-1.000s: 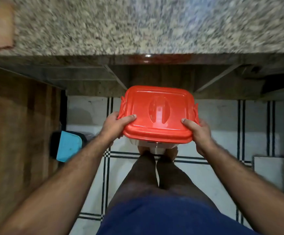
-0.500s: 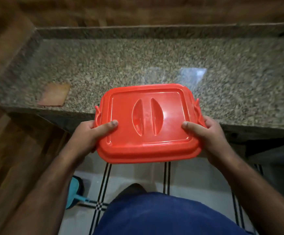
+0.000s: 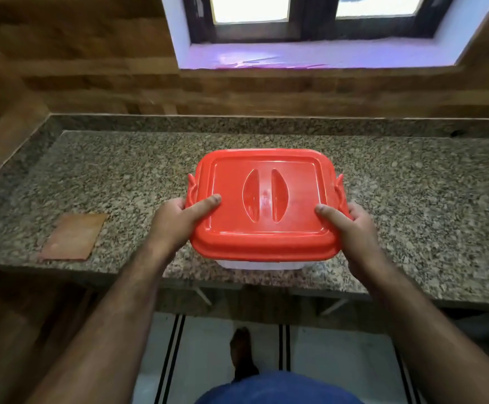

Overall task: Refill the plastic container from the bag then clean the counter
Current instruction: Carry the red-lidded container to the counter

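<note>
Both hands grip the plastic container (image 3: 262, 265), one on each short side. The left hand (image 3: 176, 221) is curled around the left edge, its thumb (image 3: 205, 204) laid flat across the near-left corner of the red lid (image 3: 266, 202), the other fingers tucked under the rim and hidden. The right hand (image 3: 351, 225) mirrors it on the right edge, thumb (image 3: 329, 214) pressed on the near-right corner of the lid and the remaining fingers wrapped out of sight below. Neither hand is spread; each is closed firmly on the box.

Between the hands the lid sits fully on, level, with its recessed twin-slot handle (image 3: 263, 195) midway between the two thumbs. A red side clip (image 3: 191, 188) stands up just beyond the left thumb, and a matching one (image 3: 339, 186) just beyond the right hand. Only a thin strip of the translucent base shows under the near edge of the lid, close to the wrists. Whether the base rests on the granite surface (image 3: 412, 199) or hangs just above it cannot be told.

Well to the left of the left hand a flat brownish mat (image 3: 74, 237) lies on the surface near its front edge. Beyond the hands rise the wood-patterned wall (image 3: 91, 83) and a window (image 3: 310, 21).
</note>
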`<control>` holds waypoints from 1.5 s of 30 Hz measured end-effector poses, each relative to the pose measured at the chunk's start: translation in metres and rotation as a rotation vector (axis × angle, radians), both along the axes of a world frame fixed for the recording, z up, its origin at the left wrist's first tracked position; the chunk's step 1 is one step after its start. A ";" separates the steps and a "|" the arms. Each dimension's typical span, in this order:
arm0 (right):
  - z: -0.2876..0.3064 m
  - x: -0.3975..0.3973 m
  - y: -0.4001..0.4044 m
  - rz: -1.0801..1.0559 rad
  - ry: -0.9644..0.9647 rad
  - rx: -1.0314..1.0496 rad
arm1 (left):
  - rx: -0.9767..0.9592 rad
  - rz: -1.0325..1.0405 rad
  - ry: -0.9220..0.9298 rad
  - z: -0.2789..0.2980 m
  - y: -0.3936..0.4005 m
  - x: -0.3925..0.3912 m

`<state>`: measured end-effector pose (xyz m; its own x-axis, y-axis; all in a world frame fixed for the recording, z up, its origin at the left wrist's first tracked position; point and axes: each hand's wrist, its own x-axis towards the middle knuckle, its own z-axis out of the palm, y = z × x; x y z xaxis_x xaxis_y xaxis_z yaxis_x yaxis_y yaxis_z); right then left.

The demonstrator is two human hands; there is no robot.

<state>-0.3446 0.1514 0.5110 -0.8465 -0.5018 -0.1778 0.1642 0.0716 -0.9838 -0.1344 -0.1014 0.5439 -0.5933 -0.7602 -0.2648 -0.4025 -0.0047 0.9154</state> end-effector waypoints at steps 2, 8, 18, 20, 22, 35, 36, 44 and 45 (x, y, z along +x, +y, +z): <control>-0.006 -0.016 -0.017 -0.028 0.032 0.063 | 0.000 -0.016 -0.022 -0.008 -0.024 -0.021; -0.014 -0.062 -0.060 -0.099 0.055 0.123 | 0.000 -0.042 -0.069 -0.026 -0.088 -0.075; -0.006 -0.107 -0.085 -0.147 0.229 0.324 | -0.233 -0.088 -0.186 -0.023 -0.129 -0.125; -0.006 -0.114 -0.084 -0.143 0.339 0.384 | -0.266 -0.095 -0.182 -0.023 -0.130 -0.132; -0.011 -0.120 -0.082 -0.144 0.336 0.385 | -0.309 -0.083 -0.187 -0.023 -0.130 -0.134; -0.045 -0.120 -0.066 -0.082 -0.244 0.257 | 0.194 -0.031 -0.133 -0.061 -0.116 -0.111; -0.041 -0.117 -0.067 -0.130 -0.163 0.287 | 0.141 0.029 -0.105 -0.057 -0.111 -0.112; 0.041 -0.110 -0.080 -0.070 0.209 0.391 | -0.015 0.151 0.098 -0.013 -0.083 -0.117; 0.045 -0.112 -0.080 -0.062 0.205 0.410 | 0.006 0.145 0.106 -0.011 -0.082 -0.118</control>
